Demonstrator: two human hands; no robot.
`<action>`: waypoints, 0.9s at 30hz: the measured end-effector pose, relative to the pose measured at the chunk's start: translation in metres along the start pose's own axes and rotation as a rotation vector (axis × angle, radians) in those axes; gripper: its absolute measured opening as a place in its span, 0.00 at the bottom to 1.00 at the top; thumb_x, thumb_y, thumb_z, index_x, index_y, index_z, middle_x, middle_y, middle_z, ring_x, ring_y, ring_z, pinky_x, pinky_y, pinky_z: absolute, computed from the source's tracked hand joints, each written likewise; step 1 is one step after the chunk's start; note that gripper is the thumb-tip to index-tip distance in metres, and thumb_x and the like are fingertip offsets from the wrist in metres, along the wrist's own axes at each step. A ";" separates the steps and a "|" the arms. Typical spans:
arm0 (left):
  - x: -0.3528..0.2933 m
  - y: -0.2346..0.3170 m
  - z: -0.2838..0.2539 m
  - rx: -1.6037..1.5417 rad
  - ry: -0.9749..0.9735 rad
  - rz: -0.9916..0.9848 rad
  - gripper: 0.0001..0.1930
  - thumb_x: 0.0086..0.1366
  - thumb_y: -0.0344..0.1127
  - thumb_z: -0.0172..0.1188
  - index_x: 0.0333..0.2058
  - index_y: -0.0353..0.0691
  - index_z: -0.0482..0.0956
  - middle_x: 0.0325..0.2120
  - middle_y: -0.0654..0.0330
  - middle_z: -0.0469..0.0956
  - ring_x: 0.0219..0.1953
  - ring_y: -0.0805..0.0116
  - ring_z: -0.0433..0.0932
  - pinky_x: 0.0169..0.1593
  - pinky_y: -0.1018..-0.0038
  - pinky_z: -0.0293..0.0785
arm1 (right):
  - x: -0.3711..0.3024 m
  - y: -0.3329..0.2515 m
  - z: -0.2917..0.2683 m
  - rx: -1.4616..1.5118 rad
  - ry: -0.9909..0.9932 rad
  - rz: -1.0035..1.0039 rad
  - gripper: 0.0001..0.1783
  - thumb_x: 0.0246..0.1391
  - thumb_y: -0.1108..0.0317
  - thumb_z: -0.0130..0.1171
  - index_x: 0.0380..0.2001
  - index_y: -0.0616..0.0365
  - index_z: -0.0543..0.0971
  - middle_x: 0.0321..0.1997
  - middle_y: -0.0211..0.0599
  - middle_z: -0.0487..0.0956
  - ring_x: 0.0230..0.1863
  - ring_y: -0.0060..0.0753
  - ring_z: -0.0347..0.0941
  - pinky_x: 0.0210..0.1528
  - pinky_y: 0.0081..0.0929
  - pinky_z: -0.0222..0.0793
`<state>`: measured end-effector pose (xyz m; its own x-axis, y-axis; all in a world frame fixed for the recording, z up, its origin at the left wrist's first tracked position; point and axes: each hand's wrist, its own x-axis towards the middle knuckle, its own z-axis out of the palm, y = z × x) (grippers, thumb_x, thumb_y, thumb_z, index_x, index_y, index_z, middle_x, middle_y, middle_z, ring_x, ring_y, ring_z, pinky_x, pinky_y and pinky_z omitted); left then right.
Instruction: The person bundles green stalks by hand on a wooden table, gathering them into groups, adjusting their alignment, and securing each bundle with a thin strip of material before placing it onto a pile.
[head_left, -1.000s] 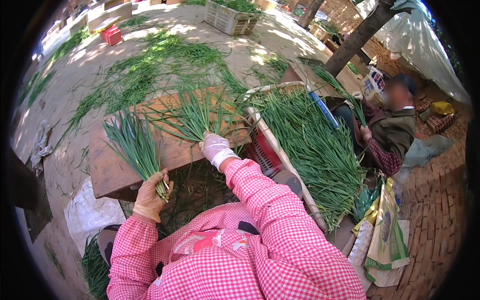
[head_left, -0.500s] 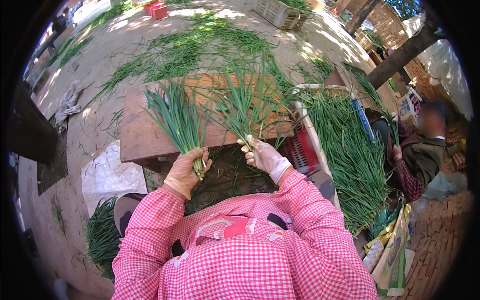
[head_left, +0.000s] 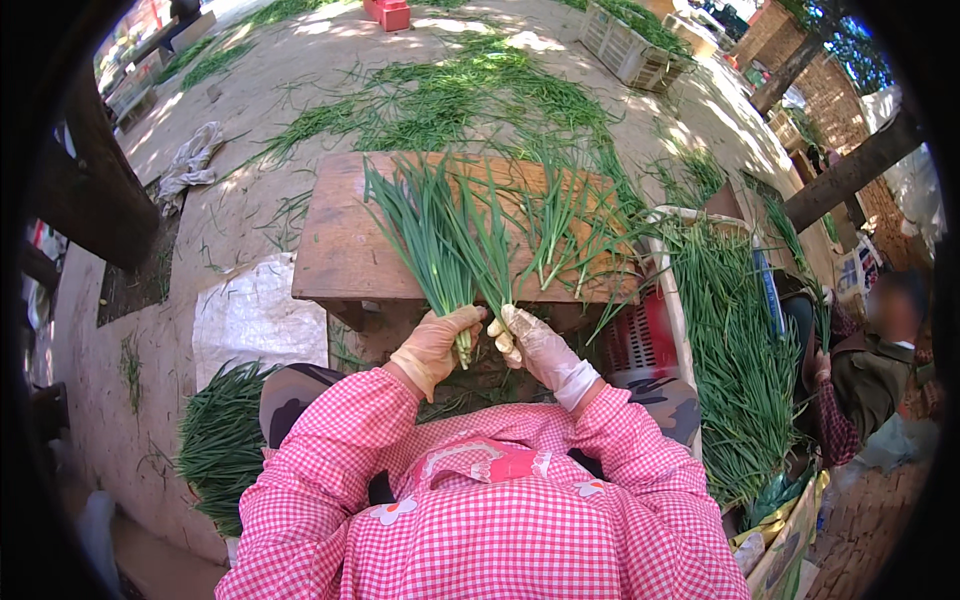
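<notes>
My gloved left hand [head_left: 437, 343] is closed around the pale stem ends of a thick bunch of chives [head_left: 425, 245], whose green leaves fan out over the low wooden table [head_left: 335, 235]. Right beside it, my gloved right hand [head_left: 540, 348] grips a thinner bunch of chives [head_left: 490, 250] by its stems. Both bunches lean together and their leaves overlap, with the stem ends just in front of the table's near edge. Some loose chives [head_left: 562, 230] lie on the table's right half.
A large container [head_left: 660, 285] heaped with chives stands at right, beside a seated person [head_left: 850, 350] handling chives. A red basket [head_left: 640, 335] is by the table. More chives [head_left: 228, 435] lie at left, near a white sheet [head_left: 258, 320]. Cut leaves [head_left: 440, 110] litter the ground beyond.
My hands have come together, bringing the right bunch against the left one. The right bunch is thinner, and some chives now lie loose on the table. The view has shifted left.
</notes>
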<state>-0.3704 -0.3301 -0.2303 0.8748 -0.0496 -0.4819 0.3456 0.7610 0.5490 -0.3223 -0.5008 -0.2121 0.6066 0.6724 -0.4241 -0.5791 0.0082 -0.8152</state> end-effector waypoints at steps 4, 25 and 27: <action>0.001 -0.004 -0.003 -0.059 -0.256 -0.026 0.10 0.61 0.32 0.56 0.40 0.35 0.74 0.32 0.58 0.78 0.33 0.67 0.77 0.38 0.71 0.76 | 0.006 0.010 0.008 0.198 -0.157 0.109 0.20 0.61 0.50 0.42 0.29 0.54 0.73 0.18 0.24 0.68 0.13 0.16 0.57 0.16 0.16 0.50; -0.003 -0.001 -0.001 -0.044 -0.200 0.082 0.14 0.58 0.27 0.58 0.44 0.38 0.73 0.36 0.60 0.77 0.37 0.69 0.77 0.42 0.72 0.77 | 0.016 -0.044 0.031 -0.953 0.328 -0.284 0.15 0.52 0.59 0.58 0.25 0.61 0.72 0.20 0.33 0.71 0.22 0.24 0.65 0.27 0.24 0.63; -0.004 -0.001 0.001 -0.047 -0.214 0.088 0.14 0.58 0.27 0.57 0.44 0.38 0.73 0.36 0.60 0.77 0.36 0.68 0.77 0.41 0.72 0.77 | 0.029 -0.028 0.016 -0.797 0.302 -0.306 0.14 0.51 0.60 0.59 0.25 0.60 0.71 0.19 0.31 0.70 0.22 0.21 0.63 0.27 0.23 0.62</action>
<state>-0.3740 -0.3311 -0.2279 0.9546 -0.1140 -0.2752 0.2532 0.7973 0.5480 -0.2974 -0.4697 -0.1955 0.8544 0.5011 -0.1374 0.1118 -0.4355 -0.8932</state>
